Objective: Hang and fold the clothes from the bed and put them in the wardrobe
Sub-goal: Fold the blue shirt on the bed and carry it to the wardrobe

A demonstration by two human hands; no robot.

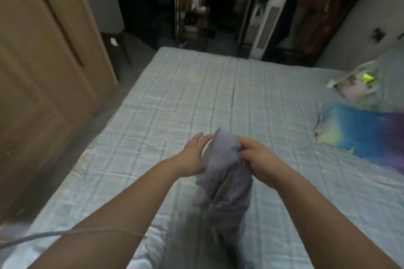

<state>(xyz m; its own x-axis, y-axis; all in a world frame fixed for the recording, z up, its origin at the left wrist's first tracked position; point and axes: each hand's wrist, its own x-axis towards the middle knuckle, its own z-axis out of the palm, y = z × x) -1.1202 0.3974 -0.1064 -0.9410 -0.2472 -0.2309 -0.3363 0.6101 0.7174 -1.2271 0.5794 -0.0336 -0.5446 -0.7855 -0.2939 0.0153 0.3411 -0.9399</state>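
One garment was in hand: a limp grey-lilac cloth garment (223, 166), held above the pale blue checked bed sheet (175, 105). Your right hand (260, 159) gripped its bunched top. Your left hand (193, 155) lay with fingers straight against its left edge. It was not yet folded or hung. Two items lay on the bed: a blue, purple and yellow tie-dyed cloth (360, 135) and a pale bundle with a neon-green patch (354, 82). The tan wooden wardrobe (43, 72) appeared shut. Much of the task seemed left to do.
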